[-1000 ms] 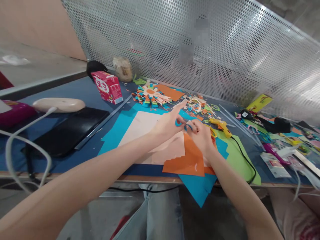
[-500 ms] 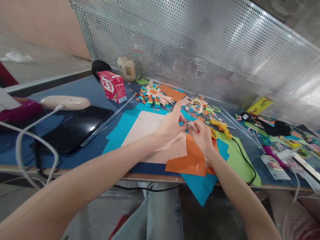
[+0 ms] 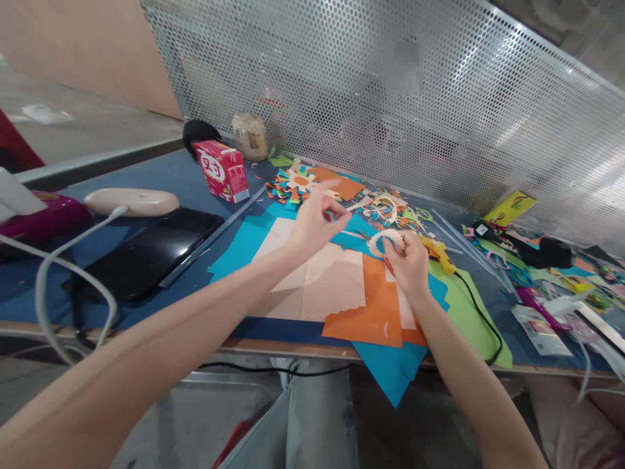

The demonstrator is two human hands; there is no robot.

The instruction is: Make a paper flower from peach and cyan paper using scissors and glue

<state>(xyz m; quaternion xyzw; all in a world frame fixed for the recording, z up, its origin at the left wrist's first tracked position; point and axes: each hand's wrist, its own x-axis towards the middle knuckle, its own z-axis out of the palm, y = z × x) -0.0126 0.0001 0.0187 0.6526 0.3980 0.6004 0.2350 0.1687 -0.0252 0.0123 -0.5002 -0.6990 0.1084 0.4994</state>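
Note:
My right hand (image 3: 409, 263) is closed on a small pale paper ring with a fringed edge (image 3: 383, 241), held just above the stacked paper sheets. My left hand (image 3: 315, 218) hovers over the pale peach sheet (image 3: 312, 273), fingers pinched on a tiny coloured scrap that I cannot make out. Orange paper (image 3: 375, 312) and blue paper (image 3: 390, 368) lie under my right wrist. A layered paper flower (image 3: 291, 184) lies just beyond my left hand.
A yellow glue gun (image 3: 437, 253) with a black cord lies right of my right hand on green paper (image 3: 463, 312). A red carton (image 3: 222, 170), a black tablet (image 3: 146, 251) and a metal ruler (image 3: 215, 234) lie to the left. Paper scraps (image 3: 395, 207) litter the back by the perforated metal screen (image 3: 390, 98).
My hands have drawn apart: the left moved up and left toward the paper flower, while the right stayed and now shows the fringed ring.

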